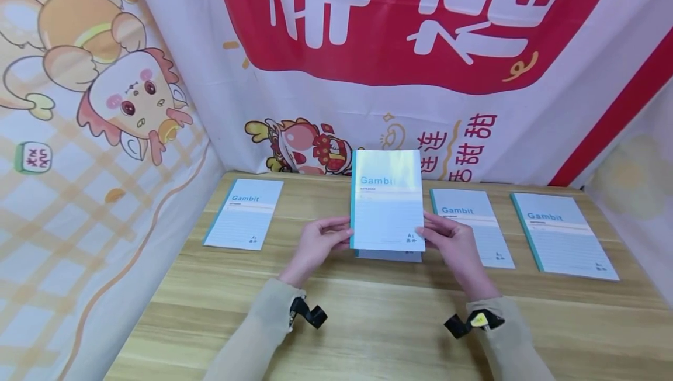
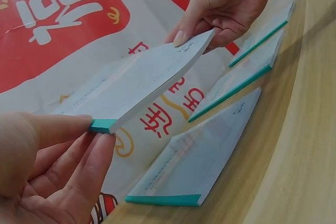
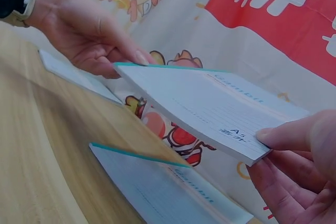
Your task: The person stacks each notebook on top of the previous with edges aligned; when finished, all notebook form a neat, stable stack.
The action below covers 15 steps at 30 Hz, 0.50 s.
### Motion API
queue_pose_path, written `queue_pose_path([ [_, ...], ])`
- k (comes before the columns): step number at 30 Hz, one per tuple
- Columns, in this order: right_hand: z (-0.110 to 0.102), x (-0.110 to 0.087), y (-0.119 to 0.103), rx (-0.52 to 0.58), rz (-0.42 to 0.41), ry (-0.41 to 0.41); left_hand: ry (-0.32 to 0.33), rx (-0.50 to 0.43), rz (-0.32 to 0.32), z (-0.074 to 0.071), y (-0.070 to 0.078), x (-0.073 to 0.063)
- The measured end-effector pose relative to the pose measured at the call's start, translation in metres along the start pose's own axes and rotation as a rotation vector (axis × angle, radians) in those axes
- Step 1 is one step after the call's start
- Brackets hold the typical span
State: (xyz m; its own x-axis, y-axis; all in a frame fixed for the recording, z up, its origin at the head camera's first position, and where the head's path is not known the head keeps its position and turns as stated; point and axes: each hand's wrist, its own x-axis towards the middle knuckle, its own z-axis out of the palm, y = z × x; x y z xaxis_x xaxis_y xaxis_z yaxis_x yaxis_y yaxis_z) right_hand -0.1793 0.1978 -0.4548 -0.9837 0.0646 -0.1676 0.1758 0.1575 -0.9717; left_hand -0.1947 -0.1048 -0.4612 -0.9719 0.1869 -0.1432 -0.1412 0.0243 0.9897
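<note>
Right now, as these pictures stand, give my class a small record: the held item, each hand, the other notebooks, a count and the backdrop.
Held item: raised notebook, marked Gambit, off the wooden table
Left hand: pinches its teal spine
Right hand: pinches the opposite edge
Underneath: lower notebook, on the table
Person's left: left notebook
Person's right: inner notebook, outer notebook
Notebook count: five
Backdrop: printed cloth with a red panel
</note>
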Motion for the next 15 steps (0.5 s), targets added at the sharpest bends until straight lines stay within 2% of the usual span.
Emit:
queue_pose_path([
  [7,0.000,0.005,0.000,-0.050,0.028,0.039,0.010,0.015,-0.021,0.006,-0.002,0.012],
  [15,0.001,0.012,0.014,-0.072,0.016,0.054,0.008,0.036,-0.045,0.008,-0.018,0.028],
])
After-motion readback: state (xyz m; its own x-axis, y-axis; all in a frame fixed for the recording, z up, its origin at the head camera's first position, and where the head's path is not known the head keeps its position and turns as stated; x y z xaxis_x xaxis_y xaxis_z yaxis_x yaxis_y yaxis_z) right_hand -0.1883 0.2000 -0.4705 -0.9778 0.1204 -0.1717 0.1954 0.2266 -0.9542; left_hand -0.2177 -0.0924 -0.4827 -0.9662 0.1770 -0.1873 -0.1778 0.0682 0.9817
